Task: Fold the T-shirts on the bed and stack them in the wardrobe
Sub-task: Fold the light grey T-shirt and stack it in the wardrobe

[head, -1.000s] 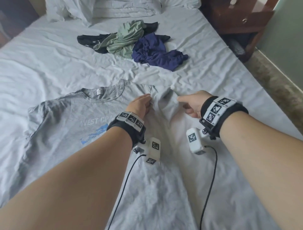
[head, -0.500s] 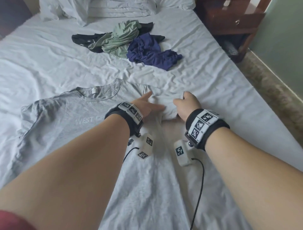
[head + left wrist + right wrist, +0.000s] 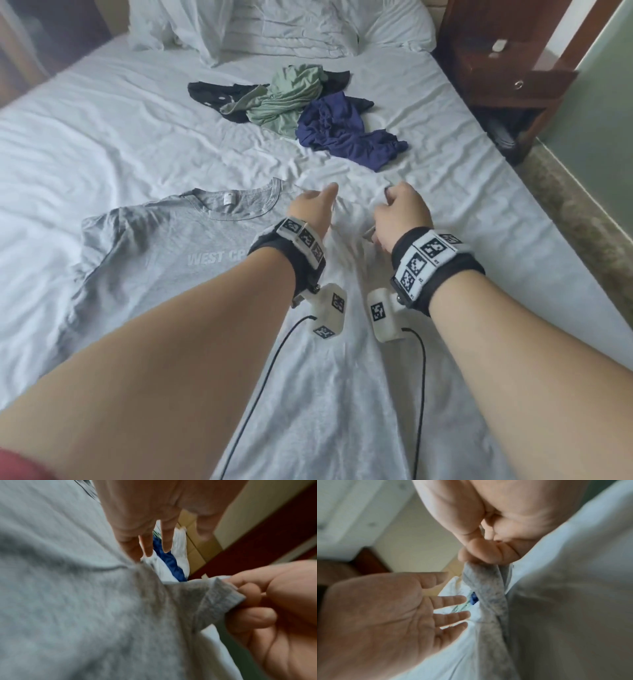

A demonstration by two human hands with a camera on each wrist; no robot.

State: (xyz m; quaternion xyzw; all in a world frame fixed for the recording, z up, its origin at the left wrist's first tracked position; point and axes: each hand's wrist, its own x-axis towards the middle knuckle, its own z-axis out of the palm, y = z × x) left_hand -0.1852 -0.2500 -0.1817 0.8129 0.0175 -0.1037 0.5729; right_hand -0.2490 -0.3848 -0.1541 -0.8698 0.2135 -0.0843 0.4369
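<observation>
Grey T-shirt [image 3: 164,253] spread face-up on white bed sheet [image 3: 102,137], collar toward pillows [image 3: 291,27], "WEST C…" print partly hidden by left forearm. Right hand [image 3: 400,212] curled, thumb & fingers pinching hem of shirt's sleeve [image 3: 221,597], lifted a bit off sheet; pinch plain in both wrist views. Left hand [image 3: 313,209] flat-ish, fingers [image 3: 452,600] straight & spread, holding nothing, just beside the pinched sleeve on shirt's shoulder side; can't tell if touching fabric. Beyond the grey shirt, toward pillows: heap of three more tees, unfolded — black [image 3: 212,96], sage green [image 3: 287,99], navy [image 3: 346,133], overlapping each other. Dark wood nightstand [image 3: 507,68] off bed's edge, past the navy tee. Both wrists w/ black straps & marker-tagged camera pods, cables trailing back over shirt.
</observation>
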